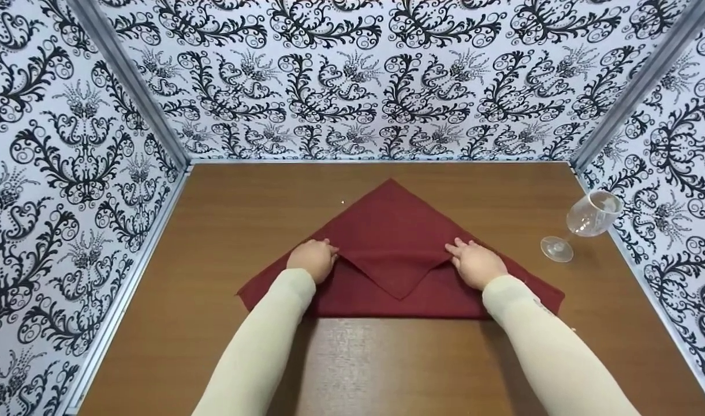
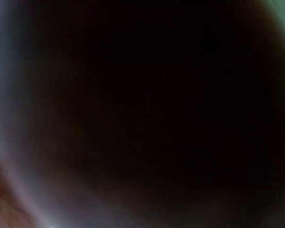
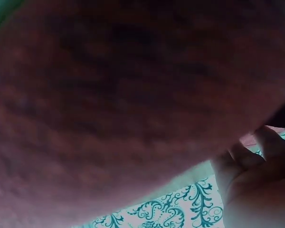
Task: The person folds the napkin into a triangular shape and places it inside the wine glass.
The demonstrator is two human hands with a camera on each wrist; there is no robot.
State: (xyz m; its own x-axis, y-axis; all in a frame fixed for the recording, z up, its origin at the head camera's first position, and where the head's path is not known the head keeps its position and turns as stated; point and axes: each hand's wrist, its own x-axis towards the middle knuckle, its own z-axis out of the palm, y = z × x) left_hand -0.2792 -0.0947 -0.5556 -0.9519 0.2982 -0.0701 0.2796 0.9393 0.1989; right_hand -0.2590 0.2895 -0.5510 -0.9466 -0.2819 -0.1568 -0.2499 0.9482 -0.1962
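We judge the cloth (image 1: pixel 392 216) soft and light, best taken beside the flap (image 1: pixel 399 276), where left hand (image 1: pixel 313 259) and right hand (image 1: pixel 478 264) touch, whether pinching we cannot tell.

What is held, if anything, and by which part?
Left hand and right hand touch the red cloth at opposite sides of its folded flap; whether they grip it is unclear.

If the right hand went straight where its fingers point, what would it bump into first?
The right hand would likely meet the red cloth first, since it seems to touch it now. Whether it would slide over or push into it, I can't tell.
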